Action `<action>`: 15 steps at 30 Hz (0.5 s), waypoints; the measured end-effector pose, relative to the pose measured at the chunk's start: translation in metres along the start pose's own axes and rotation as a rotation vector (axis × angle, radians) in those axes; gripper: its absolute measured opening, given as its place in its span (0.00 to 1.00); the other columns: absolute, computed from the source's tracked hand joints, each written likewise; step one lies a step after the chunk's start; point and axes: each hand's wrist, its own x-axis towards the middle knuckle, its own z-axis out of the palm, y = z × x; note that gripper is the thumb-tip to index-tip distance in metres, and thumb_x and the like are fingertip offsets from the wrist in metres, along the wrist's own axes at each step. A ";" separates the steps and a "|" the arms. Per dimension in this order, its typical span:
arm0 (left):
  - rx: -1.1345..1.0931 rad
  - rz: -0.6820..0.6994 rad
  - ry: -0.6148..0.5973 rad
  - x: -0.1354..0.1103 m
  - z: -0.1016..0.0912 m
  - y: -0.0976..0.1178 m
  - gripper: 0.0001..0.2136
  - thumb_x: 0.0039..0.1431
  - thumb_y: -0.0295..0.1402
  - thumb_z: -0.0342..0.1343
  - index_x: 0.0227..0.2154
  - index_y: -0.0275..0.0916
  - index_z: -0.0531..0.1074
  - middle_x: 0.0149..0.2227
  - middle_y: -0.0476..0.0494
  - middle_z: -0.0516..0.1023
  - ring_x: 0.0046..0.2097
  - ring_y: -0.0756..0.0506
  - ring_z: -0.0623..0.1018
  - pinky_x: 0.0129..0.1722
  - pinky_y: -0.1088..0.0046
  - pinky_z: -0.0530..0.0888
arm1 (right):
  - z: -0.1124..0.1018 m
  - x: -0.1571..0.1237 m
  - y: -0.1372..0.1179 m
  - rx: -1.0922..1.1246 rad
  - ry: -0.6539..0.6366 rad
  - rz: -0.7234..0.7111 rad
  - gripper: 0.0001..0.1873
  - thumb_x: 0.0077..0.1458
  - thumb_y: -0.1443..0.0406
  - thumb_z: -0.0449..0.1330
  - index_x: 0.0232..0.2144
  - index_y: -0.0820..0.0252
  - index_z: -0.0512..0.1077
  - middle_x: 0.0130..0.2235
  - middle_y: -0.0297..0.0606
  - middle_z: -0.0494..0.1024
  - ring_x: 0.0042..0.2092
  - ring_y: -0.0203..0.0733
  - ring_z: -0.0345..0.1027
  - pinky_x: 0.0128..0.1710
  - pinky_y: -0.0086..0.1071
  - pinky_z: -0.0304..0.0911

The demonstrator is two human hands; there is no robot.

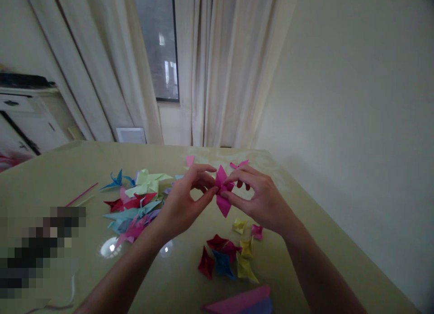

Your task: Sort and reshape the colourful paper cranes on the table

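Above the table, both hands pinch a bright pink folded paper piece [224, 206] with pointed tips at its top and bottom. My left hand [190, 192] grips its left side between thumb and fingers. From the other side, my right hand [259, 194] has its thumb and index finger closed on the same paper. Just behind the right hand lies another pink folded paper [240, 164]. Nearer to me sit several small folded paper pieces, among them a blue one [223, 263], a dark red one [205, 263] and a yellow one [247, 268].
A pile of paper cranes [147, 183] in several colours lies left of my left forearm. Pink and purple paper [240, 301] rests at the near edge. A thin pink strip [81, 194] lies farther left on the pale green table [162, 278]. A wall [356, 124] borders the right.
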 end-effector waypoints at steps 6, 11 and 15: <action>0.180 0.108 -0.042 -0.003 -0.004 0.005 0.19 0.66 0.27 0.60 0.58 0.47 0.70 0.41 0.48 0.83 0.41 0.49 0.82 0.44 0.72 0.80 | -0.004 -0.001 -0.003 0.024 -0.059 -0.026 0.05 0.61 0.65 0.70 0.41 0.55 0.79 0.37 0.34 0.80 0.38 0.39 0.72 0.40 0.33 0.67; 0.267 0.120 -0.019 -0.005 -0.005 0.008 0.11 0.66 0.28 0.61 0.50 0.44 0.73 0.41 0.48 0.83 0.41 0.49 0.82 0.40 0.74 0.80 | -0.004 -0.003 -0.001 0.048 -0.100 -0.029 0.09 0.63 0.64 0.69 0.46 0.55 0.79 0.40 0.34 0.82 0.39 0.39 0.74 0.42 0.32 0.67; 0.303 0.093 -0.028 -0.004 -0.006 0.011 0.05 0.66 0.30 0.62 0.43 0.42 0.74 0.38 0.49 0.82 0.39 0.49 0.82 0.39 0.74 0.79 | -0.002 -0.003 -0.002 0.031 -0.108 -0.036 0.07 0.63 0.64 0.67 0.44 0.55 0.78 0.38 0.35 0.81 0.38 0.39 0.73 0.40 0.33 0.66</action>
